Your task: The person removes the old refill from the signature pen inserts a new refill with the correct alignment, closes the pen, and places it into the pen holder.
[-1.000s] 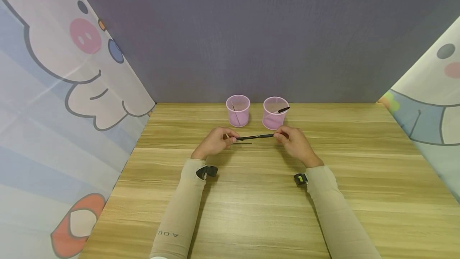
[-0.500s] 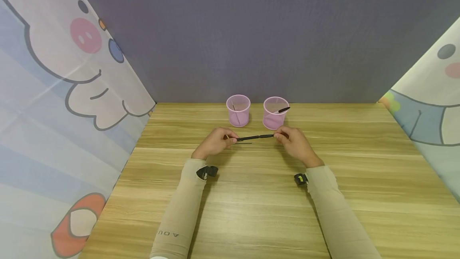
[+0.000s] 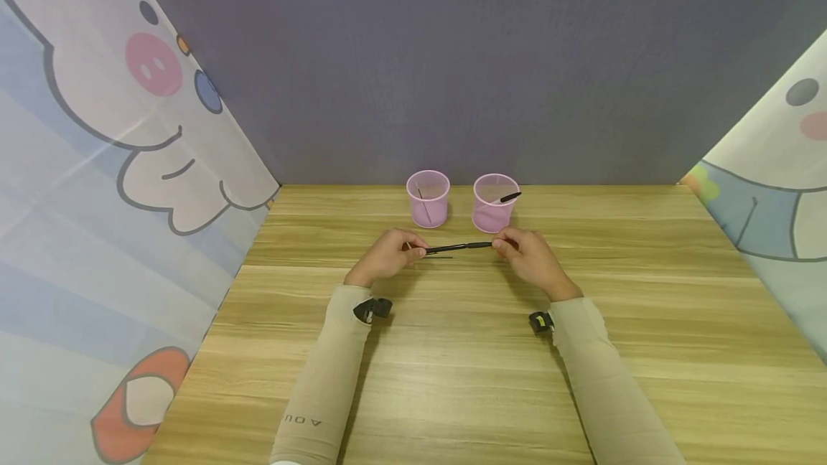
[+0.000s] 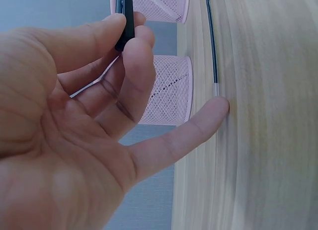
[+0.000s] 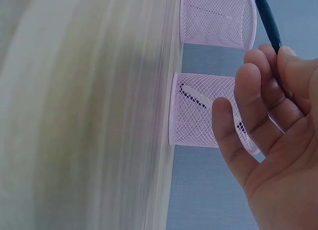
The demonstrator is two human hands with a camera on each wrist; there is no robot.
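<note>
Between both hands, a black pen is held lengthwise in front of two pink mesh cups. My left hand pinches its left end between thumb and fingertips. At the other end, the thumb and fingers of my right hand pinch the pen's tapered grip. Below the pen, a thin dark pen refill lies on the table. In the left wrist view, the little finger reaches down to the pale end of that refill. The fingers cover the pen's two ends.
Behind the hands stand the left cup, with a thin dark stick inside, and the right cup, where a black-tipped pen leans over the rim. A grey wall rises behind the wooden table; cartoon curtains hang at both sides.
</note>
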